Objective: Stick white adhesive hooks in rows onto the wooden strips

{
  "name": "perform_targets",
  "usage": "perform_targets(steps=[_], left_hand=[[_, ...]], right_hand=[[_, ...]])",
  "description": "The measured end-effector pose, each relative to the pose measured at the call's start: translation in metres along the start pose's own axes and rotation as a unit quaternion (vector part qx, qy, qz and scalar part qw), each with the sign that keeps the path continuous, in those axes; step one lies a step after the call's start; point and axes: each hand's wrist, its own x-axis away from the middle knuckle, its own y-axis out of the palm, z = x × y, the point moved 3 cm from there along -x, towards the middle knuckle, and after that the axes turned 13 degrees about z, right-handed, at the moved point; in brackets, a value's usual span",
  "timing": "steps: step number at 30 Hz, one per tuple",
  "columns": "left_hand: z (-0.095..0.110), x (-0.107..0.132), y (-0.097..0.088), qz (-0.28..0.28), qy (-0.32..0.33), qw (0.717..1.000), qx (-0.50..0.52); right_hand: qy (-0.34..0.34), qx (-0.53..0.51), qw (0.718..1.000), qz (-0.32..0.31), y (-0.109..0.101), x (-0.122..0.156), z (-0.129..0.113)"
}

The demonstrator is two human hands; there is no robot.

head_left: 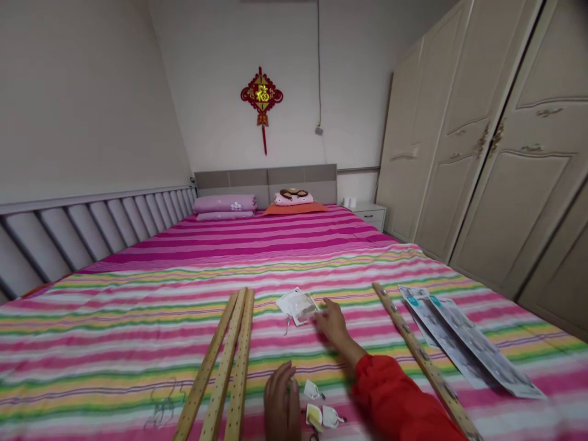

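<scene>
My right hand (331, 321), in a red sleeve, reaches over the bed with its thumb and index finger apart. Its fingertips are at the right edge of a small clear plastic packet (304, 308), which lies flat on a white card (285, 301). My left hand (282, 398) is low in the middle, its fingers loosely extended and nothing visible in them. Just right of it lie several small white hooks (331, 417), one with a yellow face (314, 416). A wooden strip (416, 349) with metal pieces along it lies to the right of my right arm.
Three wooden strips with holes (225, 361) lie to the left. Thin tangled clear pieces (164, 404) are beyond them. Blister packs (468, 343) rest at the right on the striped bedspread (114, 343). A railing (101, 220) lines the left; wardrobes (459, 135) stand right.
</scene>
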Motion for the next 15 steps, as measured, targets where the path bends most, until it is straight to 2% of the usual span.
perform_targets(steps=[3,7,11,15], left_hand=[[-0.003,0.001,0.002,0.036,0.031,0.999,0.004],[-0.004,0.001,0.004,0.029,0.053,0.998,-0.001],[-0.006,0.0,0.003,0.028,0.065,0.997,-0.008],[-0.011,0.0,0.005,0.03,0.068,0.997,-0.014]], right_hand=[[-0.129,0.039,0.986,-0.1,-0.003,0.019,-0.017],[-0.246,0.097,0.942,-0.207,0.001,0.041,-0.026],[-0.289,0.159,0.912,-0.245,0.02,0.036,-0.024],[-0.291,0.201,0.901,-0.25,0.042,0.021,-0.02]])
